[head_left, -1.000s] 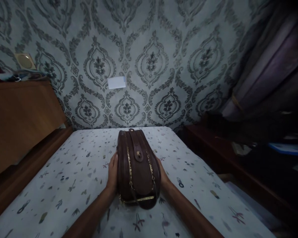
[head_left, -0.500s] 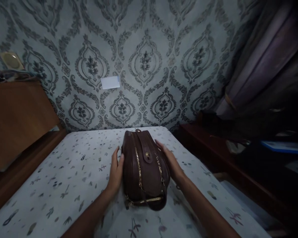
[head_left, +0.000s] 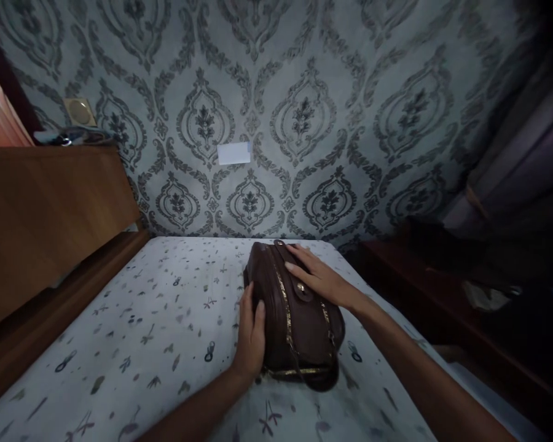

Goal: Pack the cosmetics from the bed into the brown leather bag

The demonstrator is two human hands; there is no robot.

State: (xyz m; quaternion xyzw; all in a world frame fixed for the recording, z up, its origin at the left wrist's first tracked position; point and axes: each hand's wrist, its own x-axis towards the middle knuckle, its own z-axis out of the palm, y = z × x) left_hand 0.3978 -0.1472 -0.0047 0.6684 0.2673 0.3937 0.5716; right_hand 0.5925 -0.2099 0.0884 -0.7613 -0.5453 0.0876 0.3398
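Note:
A dark brown bag (head_left: 274,307) with gold zippers and a strap fastened by a gold stud lies on a white patterned sheet (head_left: 166,307). My left hand (head_left: 252,331) rests against the bag's left side, fingers apart and pointing forward. Across the top of the bag, near the strap, lies my right hand (head_left: 320,276), its fingers stretched out over the far right part. Neither hand is wrapped round the bag. A thin cord or strap hangs at the bag's near end.
A wooden board (head_left: 55,215) stands along the left, with items on its top. Behind the bed is a patterned wall with a white rectangle (head_left: 233,153) and a switch (head_left: 79,112). At the right are a dark red ledge (head_left: 410,276) and a curtain (head_left: 511,166).
The view has shifted, so the surroundings appear farther right. My right hand has moved from the bag's right side onto its top. My left hand stays at the left side.

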